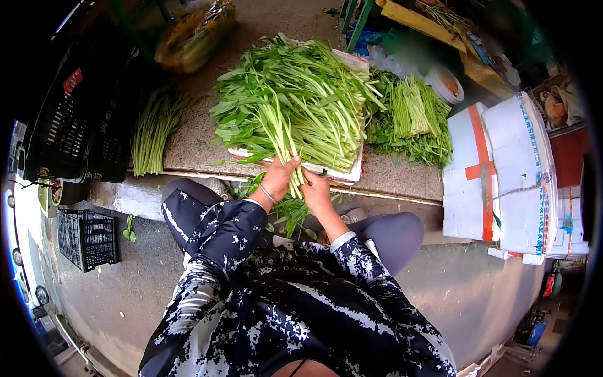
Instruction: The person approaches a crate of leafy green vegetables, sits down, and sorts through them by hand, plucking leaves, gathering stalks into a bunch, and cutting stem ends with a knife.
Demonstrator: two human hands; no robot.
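Observation:
My left hand (pixel 277 179), with a bracelet at the wrist, is closed round a small bunch of green stems (pixel 276 129) in front of the big pile. The cut ends stick out below it. Close beside it, my right hand (pixel 315 191) has its fingers pressed on the lower right side of the same stems. Behind both hands a large heap of leafy greens (pixel 326 100) lies on a white tray (pixel 357 164) on the stone ledge. Loose leaves (pixel 292 213) lie on the ground between my knees, below my hands.
On the ledge, sorted greens (pixel 414 113) lie to the right and a smaller bunch (pixel 152 135) to the left. White foam boxes (pixel 502 169) stand at the right. Black crates (pixel 69 119) stand at the left, with a smaller black basket (pixel 88 239) on the ground.

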